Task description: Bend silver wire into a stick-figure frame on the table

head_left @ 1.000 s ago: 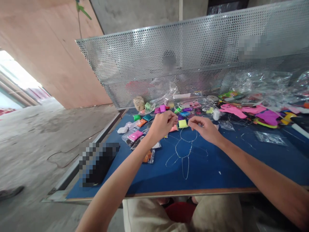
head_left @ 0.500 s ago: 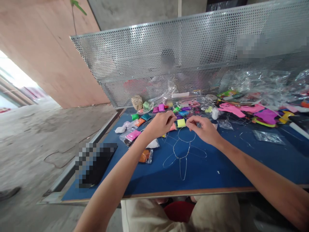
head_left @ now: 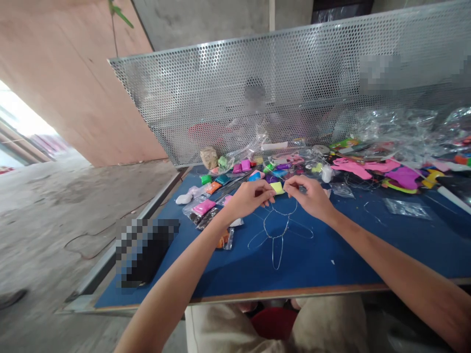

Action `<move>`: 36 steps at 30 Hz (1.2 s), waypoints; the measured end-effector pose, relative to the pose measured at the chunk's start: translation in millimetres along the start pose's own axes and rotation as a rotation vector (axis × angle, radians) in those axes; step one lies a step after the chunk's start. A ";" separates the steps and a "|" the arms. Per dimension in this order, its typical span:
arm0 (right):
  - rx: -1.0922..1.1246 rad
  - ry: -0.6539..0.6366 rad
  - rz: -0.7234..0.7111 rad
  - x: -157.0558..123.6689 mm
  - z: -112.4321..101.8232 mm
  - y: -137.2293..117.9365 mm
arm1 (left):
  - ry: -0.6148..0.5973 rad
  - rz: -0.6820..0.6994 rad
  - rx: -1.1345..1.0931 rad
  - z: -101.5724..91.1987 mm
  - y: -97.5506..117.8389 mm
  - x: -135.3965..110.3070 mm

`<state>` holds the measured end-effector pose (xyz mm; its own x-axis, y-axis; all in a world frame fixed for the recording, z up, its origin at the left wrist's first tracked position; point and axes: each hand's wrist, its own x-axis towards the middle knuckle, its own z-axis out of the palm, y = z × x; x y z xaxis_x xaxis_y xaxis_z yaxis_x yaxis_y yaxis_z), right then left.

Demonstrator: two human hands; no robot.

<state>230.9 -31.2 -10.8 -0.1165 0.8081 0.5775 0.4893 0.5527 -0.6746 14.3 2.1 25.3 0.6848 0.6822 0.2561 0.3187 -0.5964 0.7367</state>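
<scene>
A thin silver wire frame (head_left: 274, 238) hangs over the blue table, bent into a middle ring with several narrow loops sticking out below and to the sides. My left hand (head_left: 253, 197) is closed in a pinch at the upper left of its top loop. Opposite, my right hand (head_left: 309, 197) pinches wire at the top, thumb and forefinger together. The fingertips are a short gap apart, and the fine wire between them is hard to make out. Just behind them lies a yellow clay packet (head_left: 277, 188), partly covered by the fingers.
Colourful clay packets, such as a pink one (head_left: 203, 207), crowd the blue table (head_left: 235, 279) at left and back. Pink cut-outs (head_left: 351, 167) and clear plastic bags (head_left: 408, 208) lie right. A perforated metal panel (head_left: 206, 88) stands behind; a dark, blurred-out object (head_left: 154, 252) lies left.
My left hand has moved slightly right and down, lower beside the top loop. My right hand stays nearly in place. The wire frame has shifted a little.
</scene>
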 end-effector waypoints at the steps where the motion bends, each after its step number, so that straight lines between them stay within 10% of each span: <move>1: 0.003 -0.007 0.004 0.1 0.2 0.4 | 0.016 -0.015 -0.001 1.8 -3.4 -1.1; 22: 0.168 0.050 0.189 9.2 -5.0 29.4 | 0.056 -0.201 -0.187 1.7 -29.0 -3.3; 36: 0.243 -0.326 0.245 15.1 -3.5 37.1 | 0.107 -0.175 -0.207 19.5 -40.9 -3.4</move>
<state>250.4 0.8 -25.5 -0.3070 0.9210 0.2399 0.3242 0.3382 -0.8834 11.7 16.0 -18.0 0.5545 0.8147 0.1700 0.2780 -0.3738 0.8849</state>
